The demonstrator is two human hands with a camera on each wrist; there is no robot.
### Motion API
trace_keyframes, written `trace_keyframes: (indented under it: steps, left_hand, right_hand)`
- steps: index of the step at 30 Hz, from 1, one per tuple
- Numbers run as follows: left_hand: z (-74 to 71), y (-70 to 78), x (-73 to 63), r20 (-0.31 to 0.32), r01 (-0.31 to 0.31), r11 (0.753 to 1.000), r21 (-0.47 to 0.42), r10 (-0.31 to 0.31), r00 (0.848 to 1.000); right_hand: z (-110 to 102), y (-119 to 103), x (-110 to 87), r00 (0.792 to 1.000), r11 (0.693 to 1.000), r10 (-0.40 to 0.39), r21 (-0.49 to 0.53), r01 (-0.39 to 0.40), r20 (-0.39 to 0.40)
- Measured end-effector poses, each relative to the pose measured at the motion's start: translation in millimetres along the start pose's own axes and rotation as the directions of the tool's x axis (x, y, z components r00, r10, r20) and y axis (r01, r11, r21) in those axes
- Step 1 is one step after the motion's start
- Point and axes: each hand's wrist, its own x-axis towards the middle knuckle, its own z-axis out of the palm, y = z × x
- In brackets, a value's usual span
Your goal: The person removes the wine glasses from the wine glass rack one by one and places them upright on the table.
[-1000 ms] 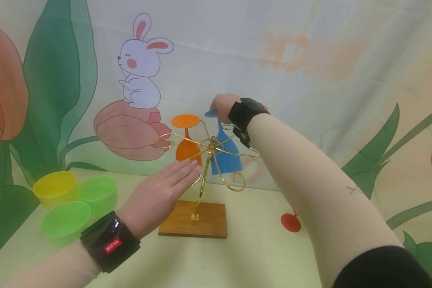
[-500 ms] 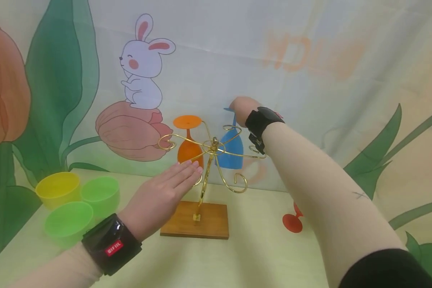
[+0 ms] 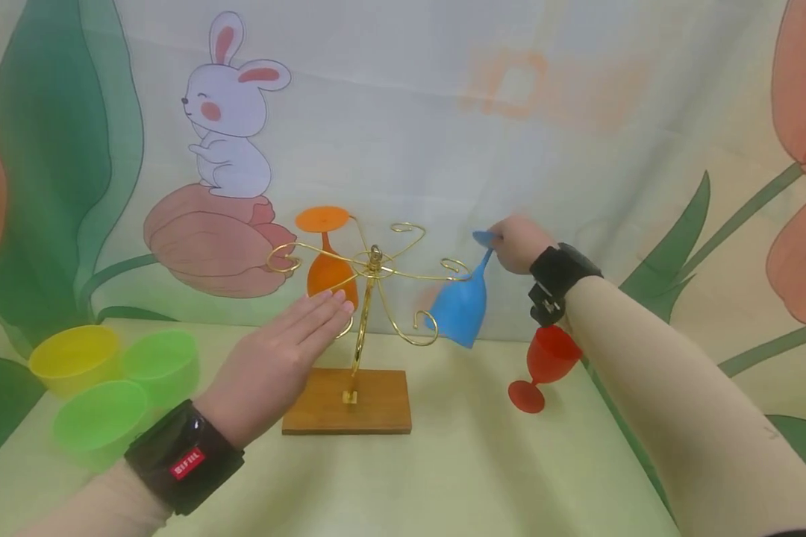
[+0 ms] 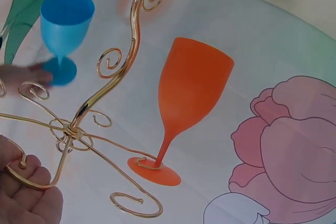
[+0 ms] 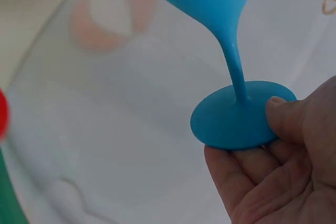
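My right hand pinches the base of a blue plastic goblet between thumb and fingers. The goblet is upside down and tilted, to the right of a gold wire glass rack. In the right wrist view, the thumb lies on top of the blue base, with fingers beneath. My left hand is at the rack's front left; the left wrist view shows its thumb and fingers round one curled arm. An orange goblet hangs upside down from another rack arm, its bowl partly hidden by the left hand.
The rack stands on a wooden base. A red goblet is at the right, close under my right forearm. One yellow bowl and two green bowls sit at the left. A printed cloth hangs behind the table.
The right hand has drawn the blue goblet off to the right, away from the rack, and lowered it slightly. The left hand keeps its place at the rack. More of the red goblet shows.
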Motion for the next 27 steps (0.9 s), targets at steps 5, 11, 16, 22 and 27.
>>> trace_keyframes:
  steps: [5,11,16,22,27]
  left_hand:
    - [-1.2,-4.3,-5.1,-0.019,-0.002,1.000,-0.027,0.002,1.000]
    - [0.0,0.8,-28.2,-0.030,0.043,0.995,-0.090,-0.046,0.998]
    - [1.7,13.5,-53.8,0.047,0.113,0.988,-0.102,-0.109,0.993]
    - [10.6,31.9,-69.7,0.090,0.006,0.987,-0.163,0.009,0.996]
    - [19.9,40.4,-75.1,0.105,-0.117,0.971,-0.206,0.141,0.984]
  right_hand:
    - [49,28,-21.9,0.999,0.983,-0.010,0.184,0.004,0.032]
    - [128,38,-57.2,0.985,0.863,0.090,0.482,-0.149,0.144]
    - [180,24,-92.6,0.961,0.630,0.095,0.732,-0.259,0.259]
    - [216,-4,-117.4,0.941,0.345,-0.039,0.888,-0.304,0.337]
    - [226,-28,-123.3,0.918,0.197,-0.095,0.912,-0.361,0.384]
